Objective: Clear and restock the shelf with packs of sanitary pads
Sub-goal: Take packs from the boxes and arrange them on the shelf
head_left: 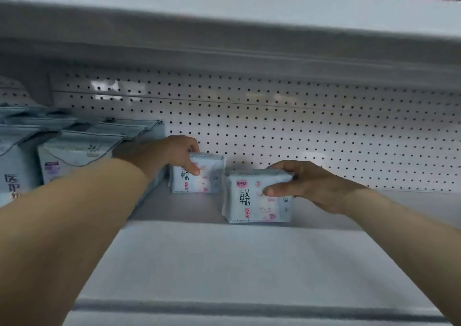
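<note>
Both forearms reach forward into the shelf [224,256]. The left grip [164,153] curls over the top of the rear pack [209,178], thumb on its front. The right grip [306,183] pinches the nearer pack [252,206] at its top right corner. Both packs stand upright, printed faces toward the camera, long axes running left-right. The small print is blurred. The bigger packs [74,153] are cut off at the left.
</note>
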A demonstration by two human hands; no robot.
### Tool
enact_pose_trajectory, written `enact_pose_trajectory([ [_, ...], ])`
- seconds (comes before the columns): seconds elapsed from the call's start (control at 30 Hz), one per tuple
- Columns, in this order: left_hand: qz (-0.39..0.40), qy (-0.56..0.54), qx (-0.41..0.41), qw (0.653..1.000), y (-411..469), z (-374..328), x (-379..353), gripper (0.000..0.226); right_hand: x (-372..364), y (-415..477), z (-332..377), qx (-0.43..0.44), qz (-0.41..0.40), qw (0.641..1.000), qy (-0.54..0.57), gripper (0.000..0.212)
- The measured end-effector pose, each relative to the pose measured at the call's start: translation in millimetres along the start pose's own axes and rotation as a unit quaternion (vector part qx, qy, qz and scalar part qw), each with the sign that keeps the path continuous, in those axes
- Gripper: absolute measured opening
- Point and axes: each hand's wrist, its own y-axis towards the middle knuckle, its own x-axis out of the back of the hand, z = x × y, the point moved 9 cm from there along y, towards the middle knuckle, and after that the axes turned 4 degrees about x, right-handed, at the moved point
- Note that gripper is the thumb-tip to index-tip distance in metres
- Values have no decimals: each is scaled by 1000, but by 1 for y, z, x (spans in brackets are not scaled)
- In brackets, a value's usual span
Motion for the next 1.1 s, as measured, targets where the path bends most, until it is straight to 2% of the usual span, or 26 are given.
enact_pose_trajectory([
  [0.13,-39,-3,-8,999,4,3,-2,54,-4,6,-4,3,-18,1000,-10,45],
  [0.33,-108,38,1,993,4,1,2,59,-11,10,-4,1,27,1000,-14,45],
  [0.53,-126,17,12,992,9,5,-1,62,-11,17,-3,2,47,998,-28,42],
  [0.67,-148,10,15,989,13,8,-1,66,-8,19,-6,-9,75,996,-50,53],
  [0.8,-153,-2,19,988,13,10,-1,64,-1,20,-9,-21,70,994,-77,55],
  [1.1,-161,14,29,986,5,10,-4,66,8,10,-12,-22,65,995,-65,56],
])
